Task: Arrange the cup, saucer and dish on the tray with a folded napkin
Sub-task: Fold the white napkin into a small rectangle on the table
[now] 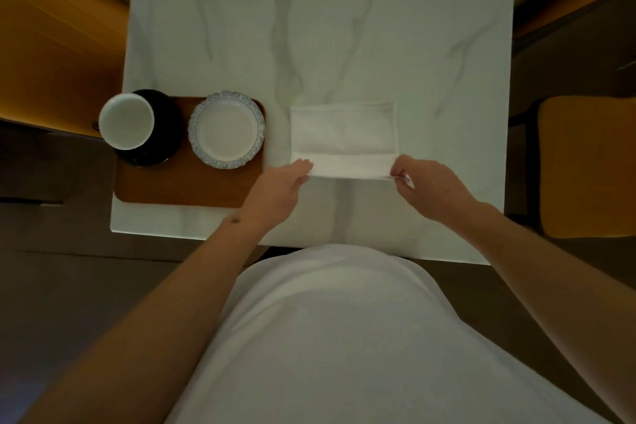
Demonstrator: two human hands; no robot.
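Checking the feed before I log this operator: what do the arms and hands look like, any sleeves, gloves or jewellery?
Both forearms are bare from the bottom of the frame to the wrists, with no sleeves showing. The left hand and right hand wear no gloves, and no rings, watch or bracelet are visible. A small dark mark sits near the left wrist. The torso is covered by a plain white garment.

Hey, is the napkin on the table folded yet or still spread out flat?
Partly folded. The napkin lies on the table, with a doubled band along its near edge, where the left hand and right hand pinch its corners.
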